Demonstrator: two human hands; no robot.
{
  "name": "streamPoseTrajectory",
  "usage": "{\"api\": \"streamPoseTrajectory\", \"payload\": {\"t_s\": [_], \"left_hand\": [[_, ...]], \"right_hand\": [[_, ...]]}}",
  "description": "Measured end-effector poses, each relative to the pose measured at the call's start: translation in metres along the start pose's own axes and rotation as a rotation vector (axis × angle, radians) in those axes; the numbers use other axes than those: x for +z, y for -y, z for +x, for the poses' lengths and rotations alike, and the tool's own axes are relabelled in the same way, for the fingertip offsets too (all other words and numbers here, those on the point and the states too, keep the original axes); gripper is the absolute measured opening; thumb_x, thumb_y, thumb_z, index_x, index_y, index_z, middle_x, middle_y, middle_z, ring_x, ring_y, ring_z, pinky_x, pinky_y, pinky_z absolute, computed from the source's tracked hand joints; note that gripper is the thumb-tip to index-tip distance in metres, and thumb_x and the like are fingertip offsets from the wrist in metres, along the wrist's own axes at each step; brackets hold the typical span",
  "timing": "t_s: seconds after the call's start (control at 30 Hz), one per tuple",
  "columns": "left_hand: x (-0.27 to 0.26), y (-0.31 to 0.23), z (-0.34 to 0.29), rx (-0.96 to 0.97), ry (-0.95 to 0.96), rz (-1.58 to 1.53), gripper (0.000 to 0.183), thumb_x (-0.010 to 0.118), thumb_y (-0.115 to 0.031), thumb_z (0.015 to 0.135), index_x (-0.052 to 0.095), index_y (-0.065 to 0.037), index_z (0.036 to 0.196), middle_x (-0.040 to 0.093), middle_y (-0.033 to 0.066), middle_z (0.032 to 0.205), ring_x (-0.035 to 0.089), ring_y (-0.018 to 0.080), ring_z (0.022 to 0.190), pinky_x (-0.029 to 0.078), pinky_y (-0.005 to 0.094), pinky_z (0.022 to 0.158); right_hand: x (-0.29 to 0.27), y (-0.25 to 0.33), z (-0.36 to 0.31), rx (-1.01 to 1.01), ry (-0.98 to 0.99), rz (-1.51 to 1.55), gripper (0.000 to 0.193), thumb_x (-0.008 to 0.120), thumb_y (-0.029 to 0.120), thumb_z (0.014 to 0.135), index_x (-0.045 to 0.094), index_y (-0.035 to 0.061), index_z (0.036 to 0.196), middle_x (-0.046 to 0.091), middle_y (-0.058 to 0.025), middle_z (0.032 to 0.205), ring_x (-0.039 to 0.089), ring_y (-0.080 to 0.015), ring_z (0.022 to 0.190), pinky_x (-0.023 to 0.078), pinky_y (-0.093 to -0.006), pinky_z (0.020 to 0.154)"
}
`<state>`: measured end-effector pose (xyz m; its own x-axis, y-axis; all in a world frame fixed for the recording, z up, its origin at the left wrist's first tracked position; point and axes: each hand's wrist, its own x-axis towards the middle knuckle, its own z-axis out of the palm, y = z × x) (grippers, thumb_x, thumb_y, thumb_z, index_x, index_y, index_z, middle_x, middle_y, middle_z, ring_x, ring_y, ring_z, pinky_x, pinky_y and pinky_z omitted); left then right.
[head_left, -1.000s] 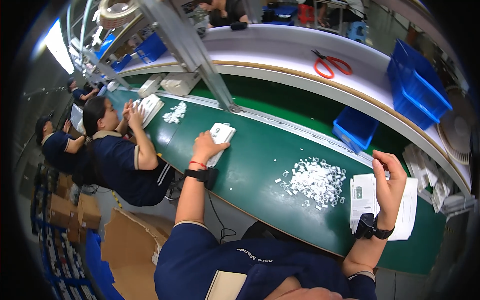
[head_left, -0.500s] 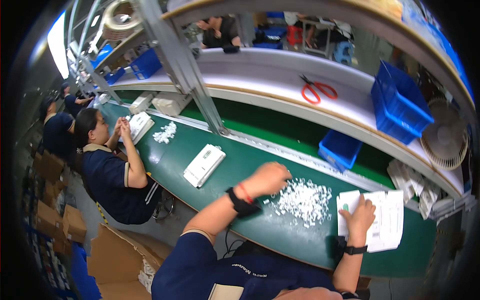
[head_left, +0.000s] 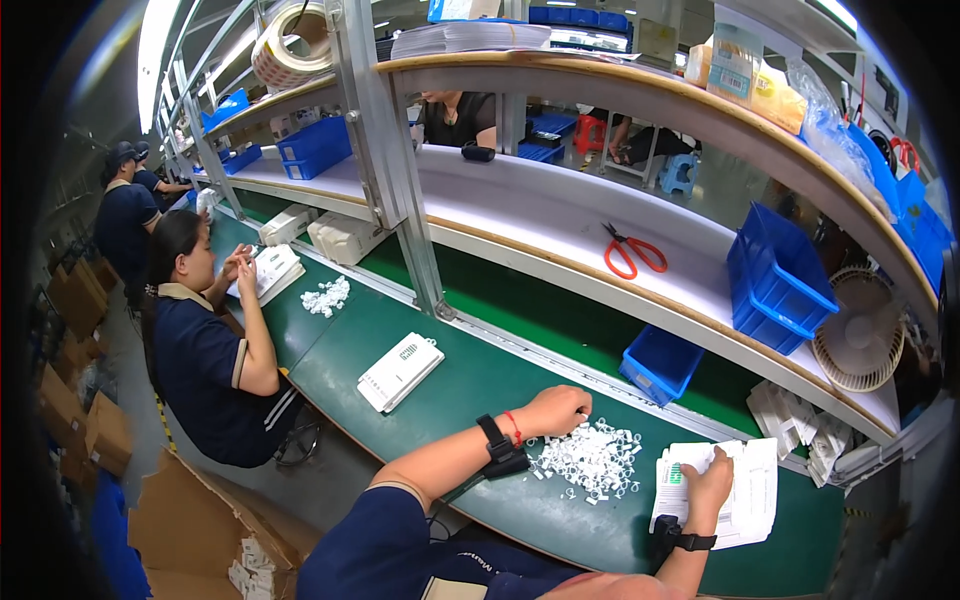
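Observation:
My left hand [head_left: 556, 410], with a red cord and a black strap at the wrist, is at the far left edge of a pile of small white ring-like plastic pieces [head_left: 592, 462]. Its fingers are curled together, and whatever they pinch is hidden. To the right of the pile, my right hand [head_left: 708, 485] rests with fingers spread on a stack of flat white printed sheets or packets [head_left: 752, 500]. A black band circles that wrist too. Both the pile and the stack lie on a green worktable [head_left: 480, 385].
Farther left lies another white packet stack [head_left: 400, 372]. A co-worker [head_left: 205, 350] sits beyond it, near a smaller white pile [head_left: 325, 297]. Behind my table are a blue bin [head_left: 662, 365], a shelf with red-handled scissors [head_left: 635, 252], stacked blue bins [head_left: 780, 275] and a fan [head_left: 860, 330].
The head view has tilted up, so the table sits lower in it. My left hand has shifted slightly right against the pile. My right hand stays on the stack.

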<state>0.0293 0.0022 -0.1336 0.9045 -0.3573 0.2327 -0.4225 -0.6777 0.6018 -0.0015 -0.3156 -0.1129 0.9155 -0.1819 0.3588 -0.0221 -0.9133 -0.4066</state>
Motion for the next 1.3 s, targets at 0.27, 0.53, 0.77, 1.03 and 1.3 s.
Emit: {"api": "streamPoseTrajectory", "payload": {"t_s": [0.27, 0.53, 0.77, 1.03, 1.3], "left_hand": [[-0.064, -0.063, -0.009, 0.087, -0.003, -0.082, 0.012, 0.062, -0.012, 0.082, 0.062, -0.005, 0.091, 0.067, 0.0131, 0.080, 0.066, 0.0294, 0.075, 0.051, 0.0370, 0.066], [-0.117, -0.126, -0.018, 0.445, -0.336, -0.315, 0.013, 0.068, -0.002, 0.079, 0.068, 0.000, 0.093, 0.064, 0.0116, 0.086, 0.063, 0.0250, 0.074, 0.050, 0.0320, 0.065], [-0.116, -0.121, -0.020, 0.365, -0.399, -0.342, 0.018, 0.065, 0.001, 0.081, 0.067, 0.001, 0.099, 0.065, 0.0114, 0.088, 0.063, 0.0222, 0.075, 0.051, 0.0309, 0.065], [-0.103, -0.119, -0.010, 0.290, -0.490, -0.389, 0.016, 0.061, -0.001, 0.083, 0.063, 0.001, 0.099, 0.062, 0.0108, 0.083, 0.061, 0.0211, 0.071, 0.049, 0.0299, 0.063], [-0.101, -0.116, -0.004, 0.276, -0.543, -0.403, 0.014, 0.065, 0.001, 0.081, 0.066, 0.003, 0.095, 0.066, 0.0106, 0.086, 0.061, 0.0166, 0.071, 0.048, 0.0259, 0.061]], "right_hand": [[-0.060, 0.035, 0.025, 0.044, 0.207, 0.781, 0.019, 0.059, 0.002, 0.086, 0.056, -0.0031, 0.103, 0.063, -0.0096, 0.091, 0.060, -0.0139, 0.081, 0.048, -0.0269, 0.075], [-0.068, 0.174, 0.026, -0.296, 0.366, 1.462, 0.047, 0.050, -0.004, 0.091, 0.040, -0.0011, 0.136, 0.057, -0.0111, 0.117, 0.057, -0.0151, 0.106, 0.044, -0.0276, 0.091], [-0.038, 0.172, 0.024, -0.520, 0.455, 1.128, 0.016, 0.057, 0.006, 0.093, 0.066, -0.0051, 0.101, 0.068, -0.0087, 0.092, 0.061, -0.0109, 0.083, 0.048, -0.0229, 0.075], [-0.039, 0.170, 0.026, -0.541, 0.332, 1.011, 0.013, 0.059, 0.006, 0.092, 0.067, -0.0039, 0.096, 0.067, -0.0068, 0.082, 0.059, -0.0088, 0.073, 0.045, -0.0214, 0.064], [-0.046, 0.175, 0.030, -0.627, 0.201, 0.981, 0.008, 0.066, 0.004, 0.084, 0.067, -0.0014, 0.089, 0.067, -0.0099, 0.076, 0.061, -0.0144, 0.065, 0.046, -0.0255, 0.060]]}}
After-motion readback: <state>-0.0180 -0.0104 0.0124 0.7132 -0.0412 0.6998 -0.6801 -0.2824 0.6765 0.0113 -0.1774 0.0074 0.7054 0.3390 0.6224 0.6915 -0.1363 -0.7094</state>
